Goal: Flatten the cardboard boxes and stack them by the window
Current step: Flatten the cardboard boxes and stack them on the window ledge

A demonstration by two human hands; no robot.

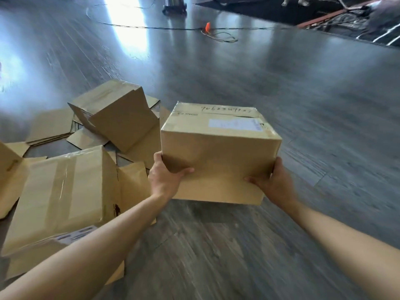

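Head view. A closed cardboard box point(218, 152) is gripped between both hands and held clear of the grey plank floor point(303, 105), as the dark shadow beneath its near edge suggests. The left hand point(165, 180) clasps the near left corner, thumb laid across the front face and fingers hidden behind the side; the right hand point(273, 185) mirrors it at the near right corner. The hands are thus well apart, each clamped on the box. The box top, away from the hands, carries a white label point(234, 123) and a handwritten number; its flaps appear sealed.

To the left of the left hand lies a heap of other cartons: a partly collapsed taped box point(62, 195) just beside the left forearm, and beyond it a half-folded box point(121, 118) resting on flat cardboard sheets point(52, 124). Far beyond the hands, a black cable point(151, 27) with an orange plug point(207, 27) crosses the floor, and bright glare falls on the boards at far left.

Step in hand, by judgement: bringing the intact box into position for flattening. To do it well, turn the box so a taped seam faces up, open that seam and the opposite one, then press diagonally opposite edges toward each other so the walls fold along existing creases. Whether the box is empty cannot be told; check this first.
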